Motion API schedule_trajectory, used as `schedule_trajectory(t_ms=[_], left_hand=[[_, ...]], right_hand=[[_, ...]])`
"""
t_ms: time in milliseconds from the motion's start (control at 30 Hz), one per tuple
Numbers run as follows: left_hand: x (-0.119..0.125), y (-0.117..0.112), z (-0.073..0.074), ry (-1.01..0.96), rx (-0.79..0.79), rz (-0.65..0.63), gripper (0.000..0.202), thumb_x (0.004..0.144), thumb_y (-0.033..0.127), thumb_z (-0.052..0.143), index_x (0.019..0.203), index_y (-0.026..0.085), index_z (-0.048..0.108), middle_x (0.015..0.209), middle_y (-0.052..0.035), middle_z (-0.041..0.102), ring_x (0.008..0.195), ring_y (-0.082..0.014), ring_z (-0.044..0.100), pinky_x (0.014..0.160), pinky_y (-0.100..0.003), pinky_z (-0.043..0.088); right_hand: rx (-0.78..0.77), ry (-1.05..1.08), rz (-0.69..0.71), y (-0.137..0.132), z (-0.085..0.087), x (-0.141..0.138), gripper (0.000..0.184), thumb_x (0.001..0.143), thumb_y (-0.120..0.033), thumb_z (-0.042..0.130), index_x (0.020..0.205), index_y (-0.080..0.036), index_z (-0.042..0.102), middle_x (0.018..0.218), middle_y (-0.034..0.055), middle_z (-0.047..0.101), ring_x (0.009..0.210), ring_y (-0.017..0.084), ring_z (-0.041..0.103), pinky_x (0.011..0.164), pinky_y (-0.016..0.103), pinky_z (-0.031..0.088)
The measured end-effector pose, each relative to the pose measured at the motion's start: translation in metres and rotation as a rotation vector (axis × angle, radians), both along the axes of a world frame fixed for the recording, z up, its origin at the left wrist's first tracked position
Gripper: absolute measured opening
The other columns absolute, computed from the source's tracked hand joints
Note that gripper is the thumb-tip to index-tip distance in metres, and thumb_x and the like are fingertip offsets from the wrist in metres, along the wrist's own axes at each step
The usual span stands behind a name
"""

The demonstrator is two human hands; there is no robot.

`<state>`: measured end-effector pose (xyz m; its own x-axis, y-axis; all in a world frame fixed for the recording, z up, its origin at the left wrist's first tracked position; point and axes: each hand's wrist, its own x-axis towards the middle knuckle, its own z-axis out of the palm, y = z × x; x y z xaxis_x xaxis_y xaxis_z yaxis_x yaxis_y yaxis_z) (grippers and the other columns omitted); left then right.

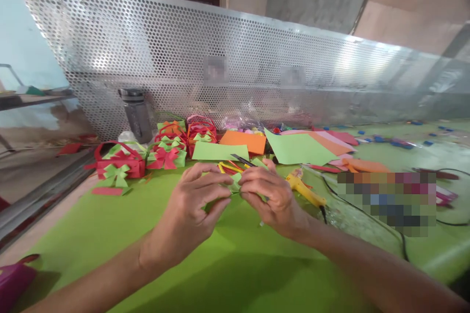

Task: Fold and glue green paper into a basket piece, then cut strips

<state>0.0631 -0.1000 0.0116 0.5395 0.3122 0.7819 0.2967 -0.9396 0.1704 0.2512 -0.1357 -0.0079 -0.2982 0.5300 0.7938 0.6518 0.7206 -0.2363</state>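
Left hand [191,203] and right hand [275,198] pinch green paper [236,184]
Fingers [218,190] squeeze both sides; between them, it pokes up, its long way hidden.

Outside the left hand [189,212], free room is being left over the green table [99,234], while the gap to the right hand [273,198] is being filled by a green paper piece [236,184]. Farther back, the way is being blocked by paper baskets [137,168], a bottle [138,120] and a perforated panel [176,54]. At right, low passing is being hindered by a glue gun [307,190] and a black cord [404,244].
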Motion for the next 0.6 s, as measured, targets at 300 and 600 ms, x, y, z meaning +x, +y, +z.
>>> schedule_trajectory(t_ms=[300,600], left_hand=[[-0.005,0.005,0.005,-0.026,0.066,-0.006,0.011,0.078,0.013,0.06,0.074,0.022,0.062,0.077,0.0009,0.068,0.08,-0.017,0.061,0.073,-0.033,0.05],[-0.023,0.017,0.009,0.001,0.225,0.116,0.014,0.077,0.011,0.061,0.08,0.025,0.061,0.081,0.0012,0.069,0.083,-0.02,0.059,0.079,-0.041,0.047]], right_hand=[[0.018,-0.006,-0.02,0.003,0.003,-0.001,0.006,0.086,-0.023,0.053,0.084,-0.021,0.058,0.084,0.0038,0.067,0.084,0.017,0.061,0.088,0.038,0.039],[-0.34,-0.385,-0.583,0.019,0.028,0.057,0.014,0.083,-0.031,0.056,0.081,-0.019,0.063,0.07,0.0017,0.066,0.065,0.015,0.061,0.058,0.024,0.036]])
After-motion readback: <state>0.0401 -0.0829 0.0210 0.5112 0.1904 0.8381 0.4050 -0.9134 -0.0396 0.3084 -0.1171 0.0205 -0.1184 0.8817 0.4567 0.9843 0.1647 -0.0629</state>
